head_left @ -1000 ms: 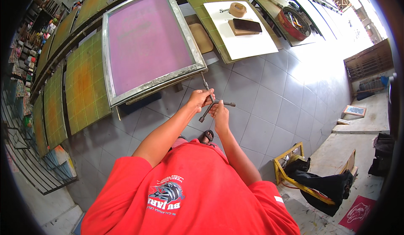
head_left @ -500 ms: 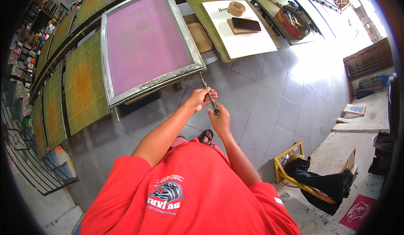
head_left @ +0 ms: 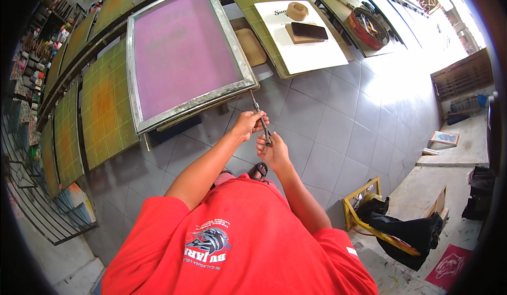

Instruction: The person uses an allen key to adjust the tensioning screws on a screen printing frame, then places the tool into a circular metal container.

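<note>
A slim metal socket wrench (head_left: 263,127) slants down from a rod at the near right corner of a metal-framed screen with pink-purple mesh (head_left: 182,47). My left hand (head_left: 247,125) is closed round the wrench's middle, thumb on top. Round the wrench's lower end, which shows a hollow socket, curl the fingers of my right hand (head_left: 275,153); its thumb lies beside the shaft. Whether the upper tip is seated on the rod is too small to tell. The screen lies on a board of the long rack, its near edge facing me.
Green-gridded boards (head_left: 108,99) line the rack on both sides. To the right, a white sheet (head_left: 296,49) bears a tape roll (head_left: 297,11) and a dark phone (head_left: 309,30). Beyond is a round red tin (head_left: 364,37) of tools. A yellow frame with black cloth (head_left: 404,231) stands lower right.
My right hand has shifted slightly left and its fingers now come round the wrench's lower end. That end has swung a little down and left. My left hand stays on the shaft.
</note>
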`<state>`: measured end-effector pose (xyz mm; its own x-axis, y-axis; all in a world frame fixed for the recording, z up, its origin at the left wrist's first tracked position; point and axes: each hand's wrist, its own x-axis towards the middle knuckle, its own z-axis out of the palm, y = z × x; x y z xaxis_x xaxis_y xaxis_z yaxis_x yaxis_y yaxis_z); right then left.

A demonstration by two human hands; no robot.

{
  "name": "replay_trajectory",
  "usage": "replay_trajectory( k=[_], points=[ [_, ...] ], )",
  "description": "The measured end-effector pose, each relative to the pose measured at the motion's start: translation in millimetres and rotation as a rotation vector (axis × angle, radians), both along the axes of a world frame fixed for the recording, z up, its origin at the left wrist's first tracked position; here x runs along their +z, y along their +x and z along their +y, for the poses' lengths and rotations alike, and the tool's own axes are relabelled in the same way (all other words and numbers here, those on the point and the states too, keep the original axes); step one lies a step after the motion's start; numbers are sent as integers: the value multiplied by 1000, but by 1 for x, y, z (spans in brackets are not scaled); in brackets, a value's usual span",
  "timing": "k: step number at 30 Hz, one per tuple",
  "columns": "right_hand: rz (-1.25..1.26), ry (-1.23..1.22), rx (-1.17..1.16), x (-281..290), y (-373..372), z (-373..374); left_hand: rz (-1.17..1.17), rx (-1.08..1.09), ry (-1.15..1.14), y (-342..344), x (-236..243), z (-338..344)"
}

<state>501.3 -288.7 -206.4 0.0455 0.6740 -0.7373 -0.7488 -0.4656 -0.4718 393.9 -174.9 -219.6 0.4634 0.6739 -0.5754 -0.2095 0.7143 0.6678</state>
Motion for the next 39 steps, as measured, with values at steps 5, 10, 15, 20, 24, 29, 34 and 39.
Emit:
replay_trajectory(
  k=[5, 10, 15, 20, 24, 29, 34, 39],
  points=[
    [-1536, 317, 220, 12, -3, -17, 33, 0, -67, 1, 6, 3],
    [-1122, 243, 208, 8, -5, 13, 45, 43, -73, 5, 3, 4],
    [54, 50, -142, -17, 12, 28, 152, -79, -3, 7, 8, 6],
    [603, 12, -129, -33, 15, 18, -103, -28, -35, 2, 3, 2],
    [-312, 217, -63, -33, -3, -3, -26, -36, 33, -2, -3, 0],
    [-1250, 226, 137, -5, -8, -2, 16, 13, -33, 5, 1, 0],
    [-61, 38, -125, -32, -1, 21, 124, 10, -8, 4, 2, 1],
    [471, -59, -68, -44, 3, 17, 60, -71, -21, 0, 6, 1]
  ],
)
